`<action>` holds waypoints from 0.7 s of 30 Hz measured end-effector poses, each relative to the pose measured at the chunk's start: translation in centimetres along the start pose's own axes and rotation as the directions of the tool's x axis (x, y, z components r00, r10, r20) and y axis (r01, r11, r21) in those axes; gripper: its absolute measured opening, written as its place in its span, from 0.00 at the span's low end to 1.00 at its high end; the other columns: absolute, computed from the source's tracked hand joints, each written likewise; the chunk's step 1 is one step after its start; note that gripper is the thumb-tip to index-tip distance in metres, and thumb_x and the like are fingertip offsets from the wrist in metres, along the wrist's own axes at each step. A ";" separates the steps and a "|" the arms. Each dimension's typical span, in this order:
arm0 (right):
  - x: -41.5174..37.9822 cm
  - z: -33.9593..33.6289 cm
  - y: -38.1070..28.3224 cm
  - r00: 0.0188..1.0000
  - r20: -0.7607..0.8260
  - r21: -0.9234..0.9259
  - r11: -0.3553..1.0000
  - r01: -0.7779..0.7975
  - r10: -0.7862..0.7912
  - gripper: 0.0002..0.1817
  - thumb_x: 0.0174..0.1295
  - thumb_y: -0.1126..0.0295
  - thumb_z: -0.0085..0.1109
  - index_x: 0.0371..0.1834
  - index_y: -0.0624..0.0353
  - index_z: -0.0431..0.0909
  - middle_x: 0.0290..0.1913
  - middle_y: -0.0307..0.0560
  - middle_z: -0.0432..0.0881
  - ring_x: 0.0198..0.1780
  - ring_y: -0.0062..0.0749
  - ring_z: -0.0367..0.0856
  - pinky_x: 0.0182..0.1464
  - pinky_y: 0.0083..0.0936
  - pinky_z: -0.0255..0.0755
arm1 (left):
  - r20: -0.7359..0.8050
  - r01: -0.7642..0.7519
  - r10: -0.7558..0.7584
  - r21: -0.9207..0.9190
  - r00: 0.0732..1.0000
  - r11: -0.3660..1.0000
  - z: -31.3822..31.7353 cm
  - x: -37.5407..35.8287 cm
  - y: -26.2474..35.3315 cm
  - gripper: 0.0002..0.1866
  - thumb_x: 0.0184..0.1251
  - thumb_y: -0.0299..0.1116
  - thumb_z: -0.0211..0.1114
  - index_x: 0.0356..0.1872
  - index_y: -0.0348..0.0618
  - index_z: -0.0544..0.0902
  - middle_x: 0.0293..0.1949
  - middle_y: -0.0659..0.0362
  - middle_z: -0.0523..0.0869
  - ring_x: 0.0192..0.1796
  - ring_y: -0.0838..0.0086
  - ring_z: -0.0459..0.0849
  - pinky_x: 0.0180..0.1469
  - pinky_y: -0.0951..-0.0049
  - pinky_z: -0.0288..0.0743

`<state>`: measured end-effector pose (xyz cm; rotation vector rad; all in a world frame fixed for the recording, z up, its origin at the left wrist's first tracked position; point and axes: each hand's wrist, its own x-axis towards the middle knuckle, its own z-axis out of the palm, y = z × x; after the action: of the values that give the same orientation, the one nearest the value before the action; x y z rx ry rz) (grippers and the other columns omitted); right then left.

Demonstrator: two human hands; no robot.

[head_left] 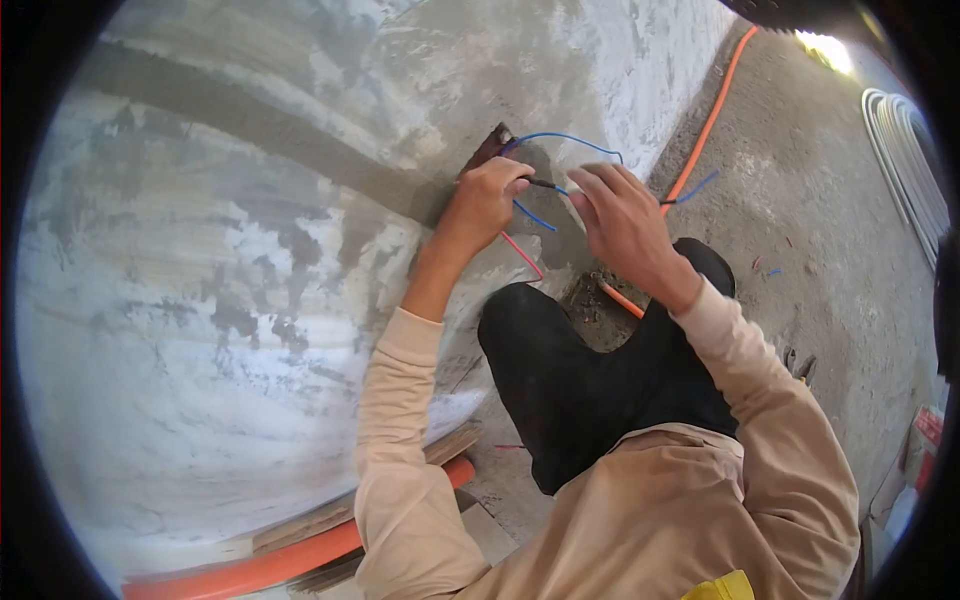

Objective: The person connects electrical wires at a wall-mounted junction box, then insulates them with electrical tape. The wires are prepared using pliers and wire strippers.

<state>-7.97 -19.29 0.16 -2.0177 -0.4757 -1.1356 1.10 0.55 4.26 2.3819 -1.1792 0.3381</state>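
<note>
My left hand [487,203] is closed in a pinch at a wall recess [486,150], on the black section [540,183] of a blue wire. To its right, my right hand [628,228] has its fingers closed around the same line of wire. A blue end with a dark band [697,189] sticks out past the right hand; whether it is one continuous piece is hidden by the fingers. Another blue wire [565,136] arcs out of the recess above both hands. Below the left hand hang a short blue wire end [537,216] and a bent red wire [523,256].
An orange conduit [715,110] runs along the floor by the wall, and a short orange piece [622,300] shows between my knees. Coiled pale pipe [905,165] lies far right. What look like pliers [803,367] rest beside my right arm. Lower left are a thick orange pipe [270,570] and wood planks [305,525].
</note>
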 end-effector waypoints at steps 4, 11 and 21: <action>0.9 4.6 1.2 0.955 0.261 -0.034 0.990 -0.140 0.144 0.10 0.65 0.68 0.55 0.39 0.65 0.78 0.38 0.56 0.81 0.37 0.53 0.81 0.37 0.44 0.74 | -0.112 -0.072 0.078 0.055 0.991 0.996 1.0 -0.7 -0.8 0.09 0.58 0.18 0.63 0.40 0.37 0.84 0.40 0.49 0.86 0.42 0.53 0.85 0.45 0.62 0.79; -1.0 8.6 4.7 0.875 0.417 0.019 0.960 -0.278 0.245 0.20 0.73 0.56 0.45 0.28 0.58 0.74 0.18 0.46 0.72 0.21 0.44 0.76 0.25 0.39 0.70 | -0.159 -0.141 0.154 0.094 0.975 0.986 2.5 -1.8 -1.9 0.10 0.56 0.17 0.60 0.39 0.38 0.83 0.38 0.51 0.86 0.47 0.55 0.83 0.52 0.60 0.78; -0.5 4.5 5.3 0.269 0.911 0.258 0.076 -0.963 0.314 0.36 0.73 0.36 0.27 0.37 0.53 0.79 0.20 0.33 0.70 0.16 0.19 0.63 0.19 0.18 0.59 | -0.252 -0.095 0.108 0.063 0.962 0.994 2.6 -2.2 -1.4 0.11 0.55 0.18 0.64 0.40 0.39 0.83 0.37 0.52 0.86 0.45 0.56 0.85 0.51 0.59 0.79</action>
<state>-2.35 -19.26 -3.97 -1.2585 -0.1497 0.5693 0.94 1.46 0.69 2.2418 -1.1842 0.6940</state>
